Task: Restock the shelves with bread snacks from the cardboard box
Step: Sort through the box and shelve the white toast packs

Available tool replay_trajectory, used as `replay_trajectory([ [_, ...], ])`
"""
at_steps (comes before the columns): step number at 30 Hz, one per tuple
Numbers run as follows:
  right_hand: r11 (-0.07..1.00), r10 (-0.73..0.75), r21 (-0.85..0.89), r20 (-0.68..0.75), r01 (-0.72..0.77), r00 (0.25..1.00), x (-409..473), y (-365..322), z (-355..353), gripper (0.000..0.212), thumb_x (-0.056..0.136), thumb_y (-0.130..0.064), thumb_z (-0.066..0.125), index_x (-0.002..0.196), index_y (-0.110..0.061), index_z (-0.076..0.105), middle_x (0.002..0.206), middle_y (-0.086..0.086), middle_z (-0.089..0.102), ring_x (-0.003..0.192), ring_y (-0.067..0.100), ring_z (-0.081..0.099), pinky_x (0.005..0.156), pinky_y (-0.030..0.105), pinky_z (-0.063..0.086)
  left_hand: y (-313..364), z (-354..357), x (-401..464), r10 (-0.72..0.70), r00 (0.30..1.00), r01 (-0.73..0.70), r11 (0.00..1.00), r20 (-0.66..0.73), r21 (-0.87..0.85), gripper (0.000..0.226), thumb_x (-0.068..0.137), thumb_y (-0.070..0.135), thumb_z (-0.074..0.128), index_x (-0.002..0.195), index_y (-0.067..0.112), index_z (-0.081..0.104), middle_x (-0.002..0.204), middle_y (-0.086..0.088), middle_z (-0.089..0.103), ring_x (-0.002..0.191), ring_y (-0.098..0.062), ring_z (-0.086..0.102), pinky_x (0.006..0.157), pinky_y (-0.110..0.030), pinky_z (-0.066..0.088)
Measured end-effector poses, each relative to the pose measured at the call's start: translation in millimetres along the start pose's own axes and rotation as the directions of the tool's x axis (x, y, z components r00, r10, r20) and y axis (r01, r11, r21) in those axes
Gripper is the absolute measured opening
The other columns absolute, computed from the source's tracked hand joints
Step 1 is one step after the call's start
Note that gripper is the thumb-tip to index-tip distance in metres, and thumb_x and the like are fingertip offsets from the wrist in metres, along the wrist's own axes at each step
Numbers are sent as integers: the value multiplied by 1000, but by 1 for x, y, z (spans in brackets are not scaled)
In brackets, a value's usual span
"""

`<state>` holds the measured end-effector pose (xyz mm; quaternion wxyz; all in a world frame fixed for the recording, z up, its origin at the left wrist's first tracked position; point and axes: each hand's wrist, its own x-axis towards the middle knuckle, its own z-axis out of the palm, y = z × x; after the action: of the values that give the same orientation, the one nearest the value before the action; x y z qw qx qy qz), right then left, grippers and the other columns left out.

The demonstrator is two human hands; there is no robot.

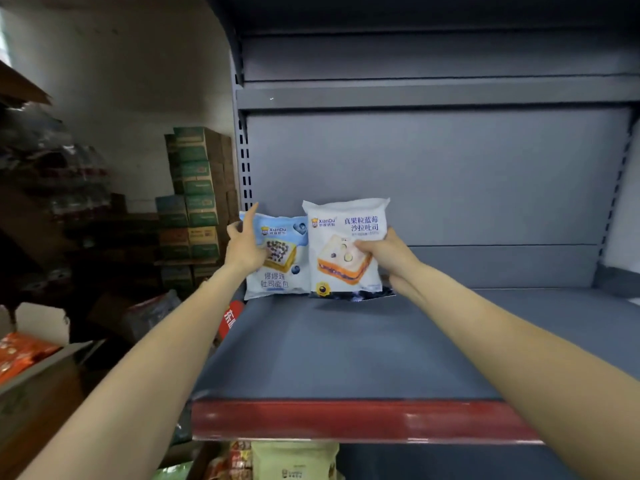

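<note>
We reach with both bare arms over a grey metal shelf (346, 344) with a red front edge, where two bread snack packets stand upright at the far left, against the back panel. Our right hand (384, 252) grips the white blueberry toast packet (343, 247), thumb curled across its front and the fingers behind it, its bottom edge touching the shelf. Our left hand (244, 242) rests against the left side of the pale blue toast packet (282, 261), fingers loosely spread and the index finger pointing up; whether it actually holds the packet we cannot tell. The two packets stand just beside each other, the white one overlapping the blue one's right edge. At near left sits an open cardboard box (34, 379) showing orange packets, with green cartons (195, 188) stacked farther back.
</note>
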<state>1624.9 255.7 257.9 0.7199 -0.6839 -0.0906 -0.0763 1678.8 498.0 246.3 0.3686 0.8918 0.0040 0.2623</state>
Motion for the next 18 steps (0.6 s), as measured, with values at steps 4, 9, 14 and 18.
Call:
replay_trajectory([
  [4, 999, 46, -7, -21, -46, 999, 9, 1, -1, 26, 93, 4, 46, 84, -19, 50, 84, -5, 60, 73, 11, 58, 51, 21, 44, -2, 10, -2, 28, 998, -28, 1000, -50, 7, 79, 89, 7, 56, 148, 36, 11, 134, -22, 39, 88, -36, 59, 66, -36, 47],
  [9, 997, 72, -27, 21, -71, 997, 20, 11, -3, 29, 93, -5, 51, 119, -18, 53, 117, 1, 64, 90, 15, 63, 63, 29, 46, -6, 9, 4, 47, 999, -45, 995, -19, 84, 77, 94, 22, 55, 149, 41, 5, 125, -23, 46, 83, -31, 59, 69, -36, 50],
  [14, 981, 192, 0, 181, -196, 965, 23, 26, 25, 33, 92, 4, 49, 119, -12, 58, 121, 9, 63, 111, 28, 60, 96, 45, 47, -6, 10, 9, 46, 999, -47, 999, -26, -25, 71, 93, 33, 57, 149, 39, 14, 136, -21, 44, 103, -33, 58, 84, -37, 48],
  [18, 972, 233, -13, 154, -234, 960, 27, 35, 56, 37, 90, 11, 48, 125, -1, 51, 122, 14, 61, 111, 31, 60, 87, 41, 50, -4, 9, 2, -31, 998, 20, 983, -60, -180, 47, 102, 38, 28, 149, 32, 22, 146, -10, 41, 128, -30, 43, 105, -41, 36],
])
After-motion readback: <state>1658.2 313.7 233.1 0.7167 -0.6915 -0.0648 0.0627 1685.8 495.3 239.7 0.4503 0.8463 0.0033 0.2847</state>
